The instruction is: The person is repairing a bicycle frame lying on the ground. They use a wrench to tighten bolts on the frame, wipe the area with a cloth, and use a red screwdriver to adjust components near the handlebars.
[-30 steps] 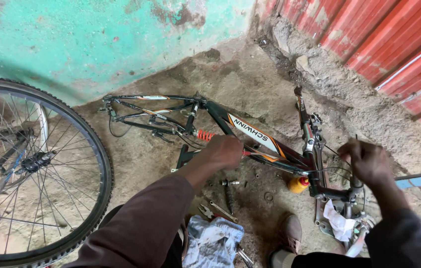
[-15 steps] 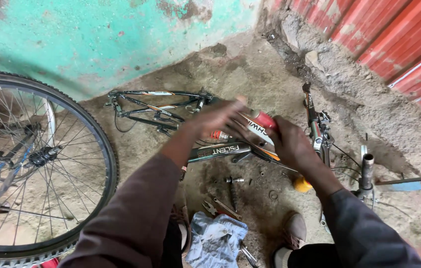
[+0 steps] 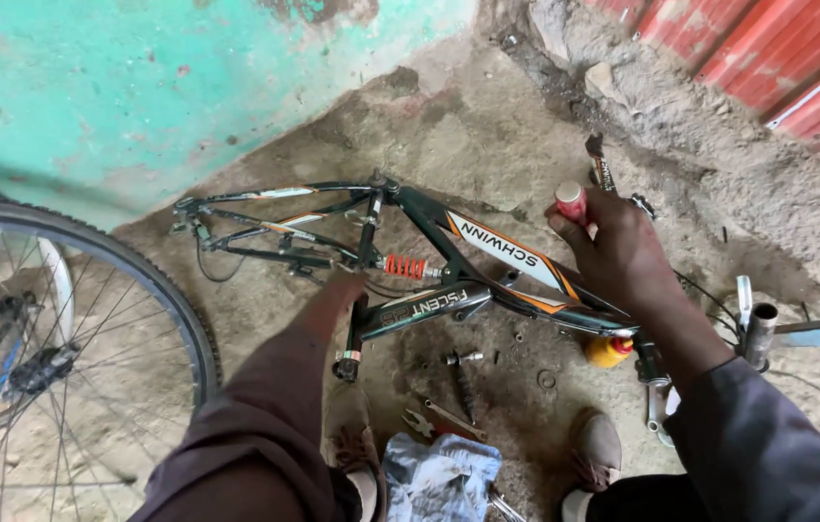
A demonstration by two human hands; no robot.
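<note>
right hand (image 3: 623,253) clenched around a red can (image 3: 571,202), above the black bike frame (image 3: 487,275) lying on dirt; left hand (image 3: 342,290) on the frame near the orange spring (image 3: 405,267), grip unclear.

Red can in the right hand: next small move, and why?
Probably tip the red can down toward the bike frame. The right hand holds it upright above the top tube, apart from it, while the left hand rests at the frame near the orange spring, seemingly steadying it.
</note>
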